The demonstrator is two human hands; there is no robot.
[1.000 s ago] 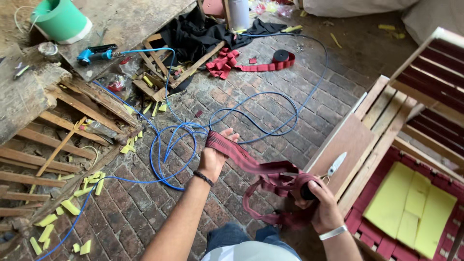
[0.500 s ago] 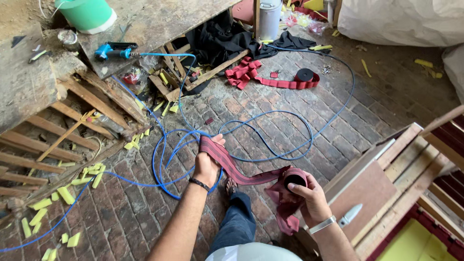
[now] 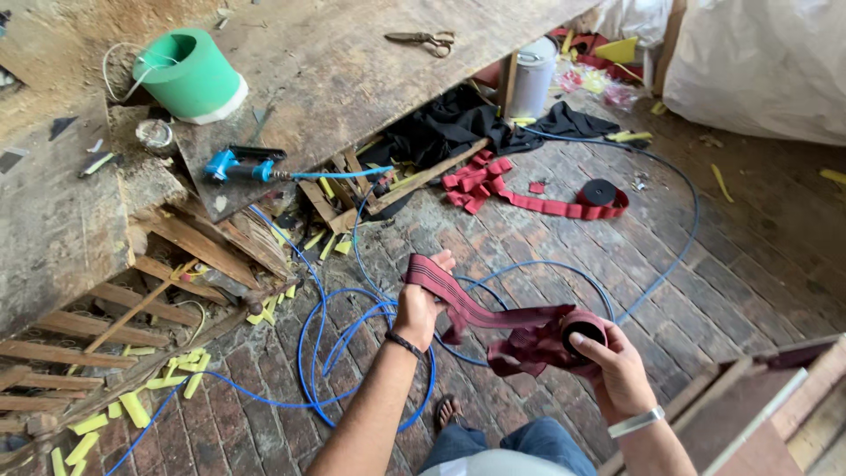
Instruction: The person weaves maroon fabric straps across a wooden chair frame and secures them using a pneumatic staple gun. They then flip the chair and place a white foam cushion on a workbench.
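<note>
Head view, looking down over a brick floor [image 3: 705, 291]. Left hand [image 3: 421, 304] closed around the free end of a dark red striped woven strap [image 3: 467, 304], thumb and fingers pinched on it, end sticking up past the knuckles. Black band on the left wrist. Right hand [image 3: 617, 366] wrapped around a dark red roll of the same webbing [image 3: 582, 330], fingers curled on its rim, black core facing up. Silver bracelet on the right wrist. Strap stretched between both hands above the floor, with loose folds bunched just beside the roll; exactly how many layers hang there hard to tell.

Below the hands, coils of thin blue hose [image 3: 352, 344] spread over the bricks. Farther off, a second red webbing strip with a black-cored roll [image 3: 599, 196] lying on the floor near black cloth [image 3: 458, 128]. Up left, a worn wooden table [image 3: 352, 62] carrying a green plastic spool [image 3: 187, 75], a blue air tool [image 3: 242, 165] and metal scissors [image 3: 421, 40]. Yellow foam scraps [image 3: 132, 407] scattered beside wooden slats [image 3: 70, 353] at lower left.
</note>
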